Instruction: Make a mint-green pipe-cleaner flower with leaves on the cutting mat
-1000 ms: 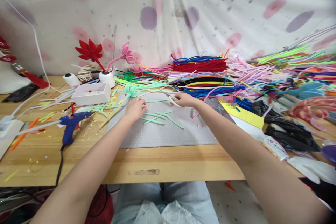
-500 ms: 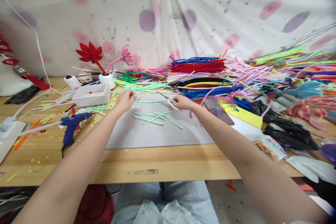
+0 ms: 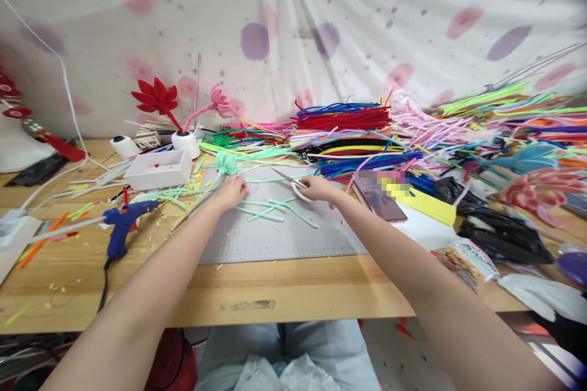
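Note:
My right hand [image 3: 316, 188] is closed around the pale handles of a pair of scissors [image 3: 287, 177], whose blades point left and away over the mat. My left hand [image 3: 233, 191] is low over the left part of the grey cutting mat [image 3: 284, 241], fingers curled together. Whatever may be between its fingertips is hidden. Several mint green pipe cleaner pieces [image 3: 270, 211] lie crossed on the mat, their left ends close to that hand. One more mint pipe cleaner [image 3: 263, 180] lies farther back. Just beyond my left hand is a mint green pipe cleaner flower [image 3: 225, 162].
A blue glue gun [image 3: 121, 229] and a white box [image 3: 158, 171] are at left. A red flower [image 3: 155, 96] stands behind. Bundles of coloured pipe cleaners [image 3: 343, 118] line the back. A phone [image 3: 383, 201] and a black plastic bag [image 3: 504, 235] lie at right.
My left hand has come nearer and slightly right, down beside the crossed mint pieces, uncovering the mint flower. My right hand still holds the scissors in nearly the same place.

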The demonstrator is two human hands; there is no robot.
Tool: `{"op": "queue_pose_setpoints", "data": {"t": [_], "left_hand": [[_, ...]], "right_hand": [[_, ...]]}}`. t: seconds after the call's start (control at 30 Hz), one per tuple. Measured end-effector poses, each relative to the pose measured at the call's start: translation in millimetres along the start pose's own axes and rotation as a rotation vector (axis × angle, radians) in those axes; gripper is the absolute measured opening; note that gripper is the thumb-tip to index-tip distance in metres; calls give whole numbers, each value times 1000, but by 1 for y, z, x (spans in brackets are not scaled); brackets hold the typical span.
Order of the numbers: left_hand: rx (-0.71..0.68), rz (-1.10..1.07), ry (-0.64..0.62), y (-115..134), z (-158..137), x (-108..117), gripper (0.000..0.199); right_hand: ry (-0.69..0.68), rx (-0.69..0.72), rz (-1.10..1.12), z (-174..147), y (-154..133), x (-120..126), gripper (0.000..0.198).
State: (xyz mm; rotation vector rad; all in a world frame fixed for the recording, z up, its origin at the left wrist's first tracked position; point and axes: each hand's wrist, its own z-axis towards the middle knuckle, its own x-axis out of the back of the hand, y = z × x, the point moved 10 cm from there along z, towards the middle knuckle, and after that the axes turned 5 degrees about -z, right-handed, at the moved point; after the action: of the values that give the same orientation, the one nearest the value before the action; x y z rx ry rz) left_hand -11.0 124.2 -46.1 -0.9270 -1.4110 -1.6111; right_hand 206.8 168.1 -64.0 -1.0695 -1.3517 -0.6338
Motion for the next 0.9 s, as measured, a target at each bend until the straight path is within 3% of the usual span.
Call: {"op": "queue_pose_setpoints", "data": {"t": [0.1,0.2,0.23,0.33,0.37,0.5,0.67,0.77,0.83,0.9], "left_hand": [[22,-379,23,-4,-3,32,17],[-17,-755,-19,2,-21,84,28],[25,-770,-115,2,-30,95,30],[324,-569,-730,-6,-82,89,49],[444,-493,-834,-16,-99,92,56],[709,-212,-786,-57,-115,108,55],[698,-21,-852,-70,-112,90,31],[641,54,-637,-81,-87,96,28],[504,254,-427,-87,-64,109,24],[404,410,-301,-95,-50,112,21]], "right_hand": [[3,6,36,0,3,0,32],[-5,17,47,1,4,-2,31],[-7,21,40,1,4,-2,30],[-6,32,2,4,4,-4,31],[-5,32,-8,5,4,-4,32],[-4,28,-3,6,3,-4,33],[4,14,-8,2,1,-2,33],[13,0,-7,1,2,-2,34],[26,-13,-38,0,3,0,35],[58,-12,-100,0,3,4,35]]}}
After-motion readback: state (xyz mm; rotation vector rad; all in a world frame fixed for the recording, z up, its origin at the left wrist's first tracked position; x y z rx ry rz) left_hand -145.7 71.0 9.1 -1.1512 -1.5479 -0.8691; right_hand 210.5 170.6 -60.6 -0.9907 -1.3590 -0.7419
